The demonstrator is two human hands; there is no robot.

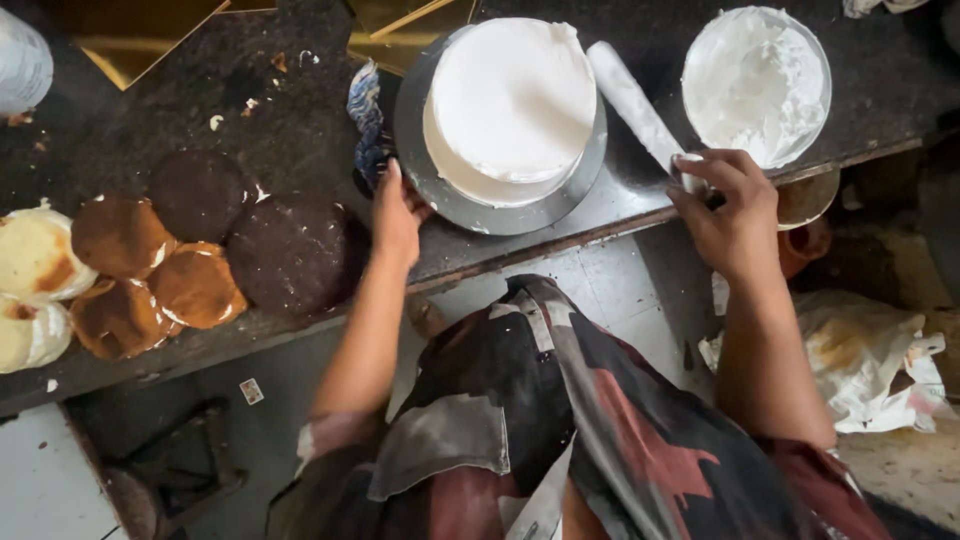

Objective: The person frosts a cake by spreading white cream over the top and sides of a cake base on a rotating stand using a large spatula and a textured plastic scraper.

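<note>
A round cake covered in white cream [512,100] stands on a grey metal turntable [420,165] on the dark counter. My left hand [396,215] rests on the turntable's left rim, fingers touching its edge. My right hand [728,210] grips the handle of a long spatula [632,100] coated in white cream; its blade points up and left, lying between the cake and a bowl of white cream [757,82], apart from the cake's side.
Dark and brown round cake layers [290,255] and pale ones [35,255] lie on the counter's left. Gold cake boards [140,40] sit at the back. A crumpled white bag [870,360] lies low on the right. The counter's front edge [560,245] runs diagonally.
</note>
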